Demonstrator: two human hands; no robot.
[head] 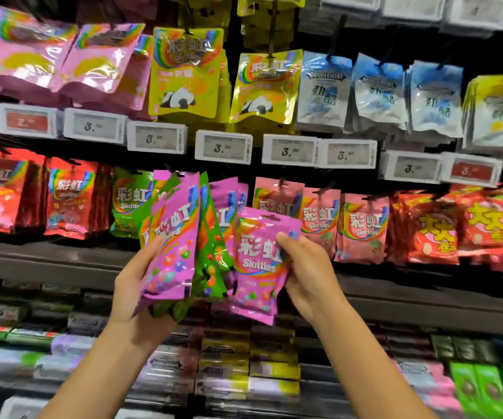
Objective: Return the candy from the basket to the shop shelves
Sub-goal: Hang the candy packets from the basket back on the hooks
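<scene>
Restocking hanging candy, seen from the head camera. The left hand (136,285) grips a fanned bundle of purple and green Skittles bags (180,237) from below, fingers curled round their lower edges; the right hand (307,276) pinches a single purple Skittles bag (256,261) at its right edge, thumb on the printed face. The two hands are apart, with the single bag just beside the bundle and overlapping its right side. Both are held up in front of the middle row of pegs, where purple Skittles bags (229,204) hang directly behind the bundle, between a green Skittles row (127,201) to the left and pink Skittles bags (319,219) to the right. Price tags (223,148) line the rail above. The basket is not in view. The step in hand appears to be hanging the single purple bag on its matching peg: it is best raised by its top edge so the punched hanging slot faces the peg tip squarely, then slid straight back without dislodging the bags already hanging there. The bundle should be held lower and clear, keeping the peg visible.
</scene>
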